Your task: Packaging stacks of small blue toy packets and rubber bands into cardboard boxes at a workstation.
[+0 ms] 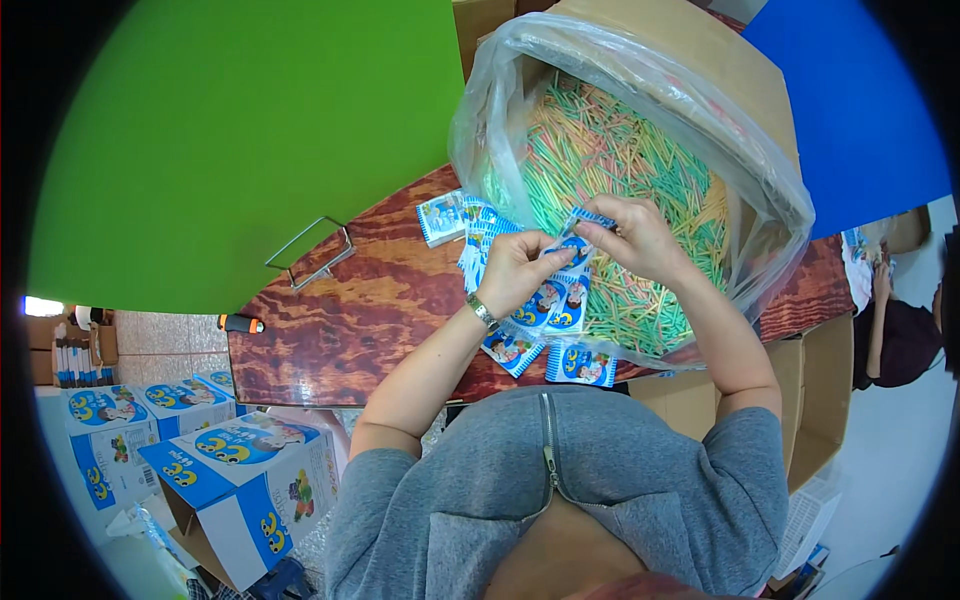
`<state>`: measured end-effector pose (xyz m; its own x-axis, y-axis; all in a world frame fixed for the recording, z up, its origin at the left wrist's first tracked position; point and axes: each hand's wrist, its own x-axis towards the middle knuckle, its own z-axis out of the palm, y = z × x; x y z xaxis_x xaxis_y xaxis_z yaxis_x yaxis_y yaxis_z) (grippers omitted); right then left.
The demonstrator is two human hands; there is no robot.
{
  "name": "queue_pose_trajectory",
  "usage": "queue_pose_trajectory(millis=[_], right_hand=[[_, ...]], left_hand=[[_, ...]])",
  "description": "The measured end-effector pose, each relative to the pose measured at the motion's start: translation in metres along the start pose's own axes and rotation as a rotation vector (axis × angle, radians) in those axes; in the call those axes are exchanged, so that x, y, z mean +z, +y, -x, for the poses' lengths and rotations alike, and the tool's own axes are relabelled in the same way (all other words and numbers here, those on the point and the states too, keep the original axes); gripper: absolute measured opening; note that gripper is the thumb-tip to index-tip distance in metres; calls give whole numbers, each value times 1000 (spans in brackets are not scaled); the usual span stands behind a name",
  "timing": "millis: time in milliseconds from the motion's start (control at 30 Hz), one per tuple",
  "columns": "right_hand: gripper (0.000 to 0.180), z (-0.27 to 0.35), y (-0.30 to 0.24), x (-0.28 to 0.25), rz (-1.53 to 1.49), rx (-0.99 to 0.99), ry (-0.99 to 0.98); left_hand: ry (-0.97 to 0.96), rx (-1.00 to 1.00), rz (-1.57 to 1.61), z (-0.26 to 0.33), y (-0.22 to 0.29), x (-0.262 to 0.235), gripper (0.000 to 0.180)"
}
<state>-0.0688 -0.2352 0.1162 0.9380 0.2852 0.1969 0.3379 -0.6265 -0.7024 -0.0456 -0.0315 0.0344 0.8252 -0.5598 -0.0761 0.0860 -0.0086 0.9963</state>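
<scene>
Between both hands is a small blue-and-white packet [573, 246], its upper end pinched by my right hand [640, 238] and its lower part by my left hand [518, 272], which wears a metal-banded watch. Whether the packet's top is sealed or torn is too small to tell. Below and left of it, a heap of similar packets [548, 303] lies on the table, and one packet [582, 365] rests at the near table edge. Just behind my hands, a tipped carton lined with a clear plastic bag [490, 100] holds thin pastel sticks [630, 150] in green, yellow and pink.
The red-brown patterned table [380, 300] carries a bent metal wire stand [320, 255]. An orange-and-black object [241, 323] sits at its left edge. A green panel [250, 130] and a blue panel [850, 110] flank the carton. Printed boxes [245, 470] stand lower left; another person [905, 340] is at right.
</scene>
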Motion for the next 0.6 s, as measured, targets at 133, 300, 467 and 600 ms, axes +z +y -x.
queue_pose_trajectory(millis=[133,300,467,600], right_hand=[[19,-1,9,1,14,-162,-30],[27,-27,18,-11,-236,34,-248],[37,-131,112,-40,149,-7,90],[40,-183,126,-49,-203,108,106]], left_hand=[[65,57,-114,-2,-12,-4,15],[131,122,-139,-1,4,-9,17],[143,170,-121,-15,8,-13,18],[108,139,-137,-12,-2,-7,19]])
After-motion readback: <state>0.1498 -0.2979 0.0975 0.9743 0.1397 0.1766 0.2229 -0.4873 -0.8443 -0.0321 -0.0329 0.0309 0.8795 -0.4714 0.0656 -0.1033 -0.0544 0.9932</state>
